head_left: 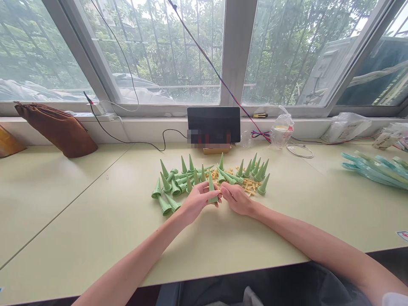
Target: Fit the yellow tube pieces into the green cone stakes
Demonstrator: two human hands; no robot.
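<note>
My left hand is closed round a green plastic cone, tip pointing up, just above the pale table. Touching the cone's base from the right, my right hand has its fingers pinched; what they hold is too small to make out. Behind both hands lies a heap of several green cones, some upright and some on their sides. Small yellow pieces are scattered among the cones at the right of the heap.
A dark tablet leans on a stand at the back of the table. A brown pouch lies at the back left. Plastic bags and cables sit on the sill. A bundle of teal packets lies at the right.
</note>
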